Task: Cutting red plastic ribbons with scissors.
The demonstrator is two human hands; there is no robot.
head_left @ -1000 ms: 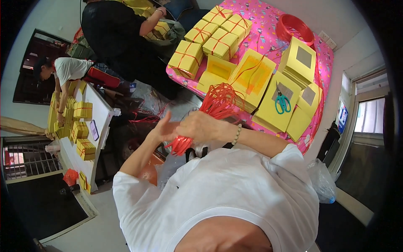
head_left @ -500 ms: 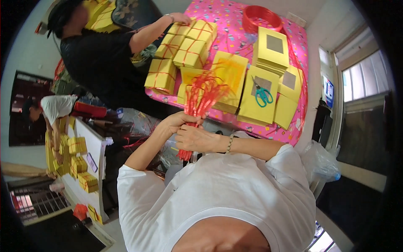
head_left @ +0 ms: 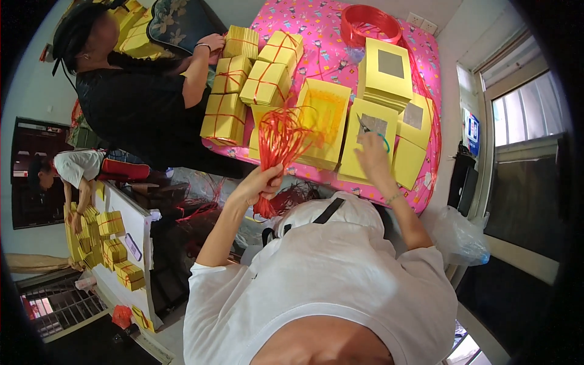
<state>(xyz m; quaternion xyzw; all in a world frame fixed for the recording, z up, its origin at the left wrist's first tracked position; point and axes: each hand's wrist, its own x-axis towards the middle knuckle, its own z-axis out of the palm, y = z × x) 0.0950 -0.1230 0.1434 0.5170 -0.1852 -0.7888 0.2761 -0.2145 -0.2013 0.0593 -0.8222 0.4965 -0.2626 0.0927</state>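
My left hand is closed around a bundle of thin red plastic strips, looped and loose at the top, their lower ends hanging below my fist. My right hand reaches over the table and covers part of the teal-handled scissors. Those lie on a stack of yellow paper with a grey patch. The fingers are partly hidden and blurred, so I cannot see whether they grip the handles. Left of that stack is another yellow stack with an orange-stained top.
Tied yellow bundles stand on the pink patterned tablecloth, with a red coil at the back. A person in black works at the left. Further off, another person bends over a white table.
My right hand has left the red strips and moved up and right onto the scissors. My left hand keeps the bundle. The person in black has drawn a hand back towards the nearer bundles.
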